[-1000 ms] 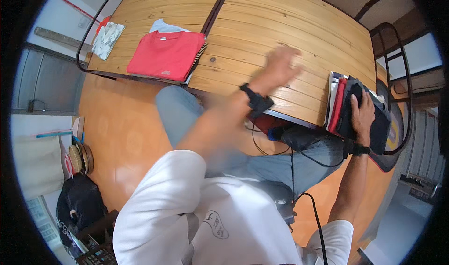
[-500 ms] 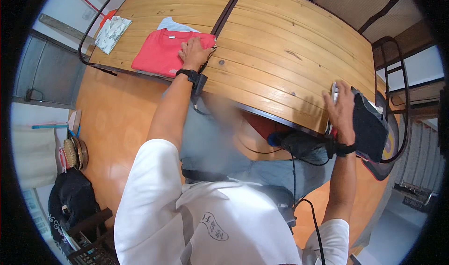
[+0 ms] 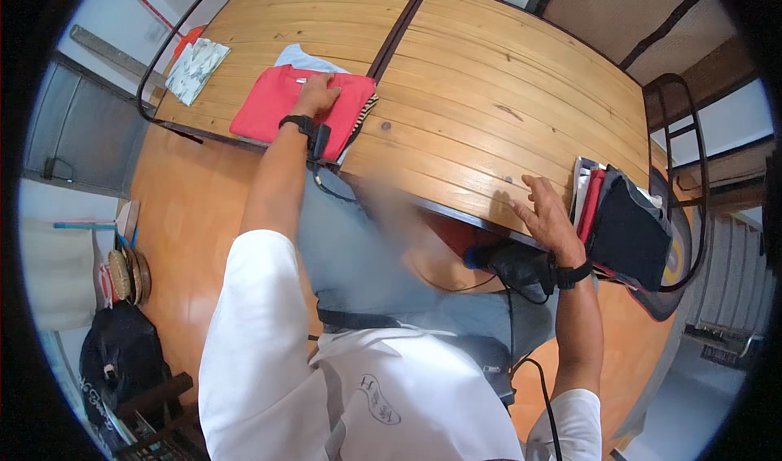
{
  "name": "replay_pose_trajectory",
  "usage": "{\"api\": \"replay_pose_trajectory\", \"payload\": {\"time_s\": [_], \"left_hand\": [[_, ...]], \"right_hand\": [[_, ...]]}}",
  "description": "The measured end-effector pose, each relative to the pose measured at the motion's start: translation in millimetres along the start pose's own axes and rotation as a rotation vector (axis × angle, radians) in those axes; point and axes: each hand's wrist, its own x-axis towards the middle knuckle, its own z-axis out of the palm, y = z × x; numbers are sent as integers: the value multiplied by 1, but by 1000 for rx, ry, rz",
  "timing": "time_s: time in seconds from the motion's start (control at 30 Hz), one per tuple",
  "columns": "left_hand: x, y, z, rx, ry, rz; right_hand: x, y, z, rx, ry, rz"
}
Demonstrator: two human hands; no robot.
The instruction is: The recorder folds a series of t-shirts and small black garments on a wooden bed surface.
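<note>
A folded red T-shirt (image 3: 265, 103) lies at the near edge of the wooden bed platform, on top of other folded clothes. Light blue cloth (image 3: 305, 59) peeks out behind it, and striped cloth (image 3: 364, 116) shows under its right side. My left hand (image 3: 316, 96) rests on the shirt near its collar, fingers laid on the fabric. Over the platform's front edge hovers my right hand (image 3: 547, 217), fingers apart and holding nothing. Just right of it stands a pile of folded clothes, with a dark garment (image 3: 627, 233) and a red one (image 3: 593, 200).
A folded patterned cloth (image 3: 195, 70) lies at the platform's far left, beside an orange item (image 3: 189, 37). Metal rails (image 3: 702, 168) bound the right end. A dark strip (image 3: 399, 29) divides the wooden slats (image 3: 505, 78). A black bag (image 3: 122, 347) sits on the floor at left.
My right hand has moved left, away from the clothes pile at right, which now shows more fully. My left hand has slid left across the red T-shirt, uncovering the striped cloth.
</note>
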Motion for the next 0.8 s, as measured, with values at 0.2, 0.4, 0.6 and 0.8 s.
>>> {"api": "replay_pose_trajectory", "payload": {"time_s": [0.2,0.4,0.6,0.8], "left_hand": [[13,30,-2,-318,-202,-182],[22,22,-2,-95,-161,-67],[11,24,-40,-599,-14,14],[6,16,-102,-1347,-193,166]], "right_hand": [[-1,18,3,-3,-76,18],[5,10,18,40,-83,-81],[11,-9,12,83,-161,-23],[22,-14,13,146,-117,-119]]}}
